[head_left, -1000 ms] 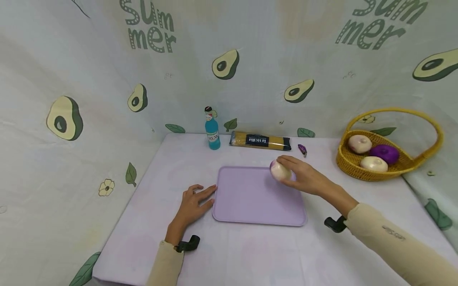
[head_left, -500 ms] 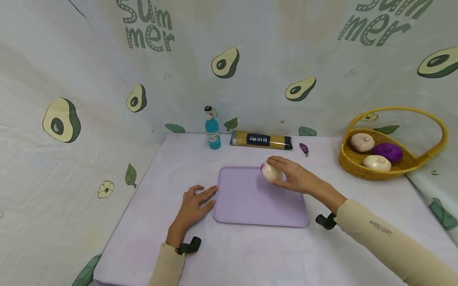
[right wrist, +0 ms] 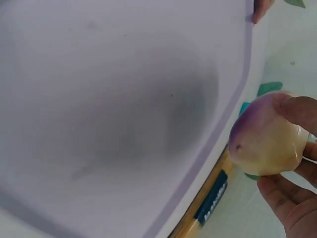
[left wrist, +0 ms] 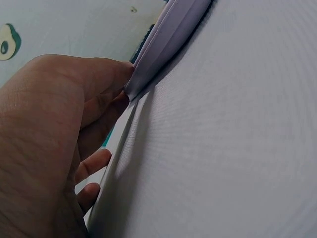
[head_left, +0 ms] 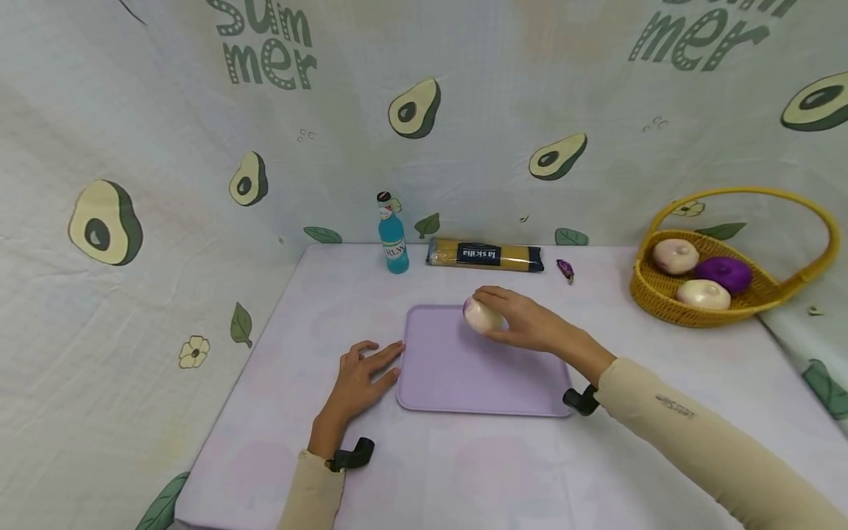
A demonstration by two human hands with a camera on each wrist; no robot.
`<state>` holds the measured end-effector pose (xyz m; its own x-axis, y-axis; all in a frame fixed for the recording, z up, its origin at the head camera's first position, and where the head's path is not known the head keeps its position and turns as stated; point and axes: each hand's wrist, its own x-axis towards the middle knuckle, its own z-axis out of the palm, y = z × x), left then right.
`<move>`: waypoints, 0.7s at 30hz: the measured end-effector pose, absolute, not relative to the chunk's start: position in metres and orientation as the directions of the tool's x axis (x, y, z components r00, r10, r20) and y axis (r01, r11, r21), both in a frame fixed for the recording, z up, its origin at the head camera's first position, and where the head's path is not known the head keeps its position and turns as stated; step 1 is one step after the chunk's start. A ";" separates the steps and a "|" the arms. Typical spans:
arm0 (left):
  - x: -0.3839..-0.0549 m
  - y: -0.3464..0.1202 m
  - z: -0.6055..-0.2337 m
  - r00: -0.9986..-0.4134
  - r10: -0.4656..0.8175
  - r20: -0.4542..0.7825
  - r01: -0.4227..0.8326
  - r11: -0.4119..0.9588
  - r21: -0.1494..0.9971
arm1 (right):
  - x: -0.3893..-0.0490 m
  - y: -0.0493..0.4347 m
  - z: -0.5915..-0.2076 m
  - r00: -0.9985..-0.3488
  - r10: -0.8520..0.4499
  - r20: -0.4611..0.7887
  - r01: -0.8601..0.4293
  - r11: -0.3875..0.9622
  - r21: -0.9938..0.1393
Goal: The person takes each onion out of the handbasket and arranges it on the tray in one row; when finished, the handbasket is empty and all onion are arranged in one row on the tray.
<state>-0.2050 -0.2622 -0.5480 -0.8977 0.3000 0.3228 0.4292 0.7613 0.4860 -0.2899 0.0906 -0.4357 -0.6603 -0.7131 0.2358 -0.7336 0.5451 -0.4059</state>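
In the head view, my right hand (head_left: 520, 318) holds a round, white-and-purple turnip-like vegetable (head_left: 481, 316) over the back part of a lilac tray (head_left: 457, 383). The right wrist view shows the thumb on one side of the turnip-like vegetable (right wrist: 265, 136) and fingers on the other, its purple patch facing the tray. My left hand (head_left: 358, 379) rests at the tray's left edge, index finger and thumb stretched to the rim. Up close in the left wrist view, fingertips (left wrist: 126, 72) touch the tray wall (left wrist: 168, 39), the other fingers loosely bent.
A yellow wicker basket (head_left: 662, 313) at the right holds several round vegetables, white, pinkish and purple. Along the back stand a blue bottle (head_left: 394, 246) and a lying spaghetti pack (head_left: 483, 255), with a small dark purple item (head_left: 565, 270) beside it.
My right hand has carried the turnip-like vegetable leftward over the tray, from its back right corner toward the back middle. The left hand has stayed at the tray's edge.
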 end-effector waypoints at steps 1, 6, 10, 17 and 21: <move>-0.206 -0.262 -0.548 -0.896 0.299 0.329 0.432 0.759 0.487 | -0.291 0.088 -0.436 -0.657 -0.715 0.239 -0.737 0.542 -0.403; -0.205 -0.264 -0.550 -0.902 0.298 0.312 0.419 0.775 0.473 | -0.296 0.075 -0.436 -0.640 -0.726 0.251 -0.751 0.522 -0.405; -0.204 -0.261 -0.551 -0.906 0.292 0.306 0.411 0.777 0.477 | -0.298 0.068 -0.438 -0.636 -0.733 0.240 -0.750 0.514 -0.417; -0.205 -0.262 -0.554 -0.916 0.282 0.286 0.391 0.791 0.470 | -0.302 0.048 -0.438 -0.637 -0.745 0.197 -0.739 0.517 -0.433; -0.205 -0.263 -0.552 -0.915 0.288 0.282 0.394 0.788 0.472 | -0.305 0.041 -0.437 -0.627 -0.752 0.201 -0.747 0.508 -0.429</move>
<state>-0.2048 -0.2631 -0.5523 -0.9150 0.2882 0.2822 0.3940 0.7884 0.4724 -0.3045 0.0410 -0.4366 -0.6273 -0.7524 0.2008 -0.7468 0.5081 -0.4290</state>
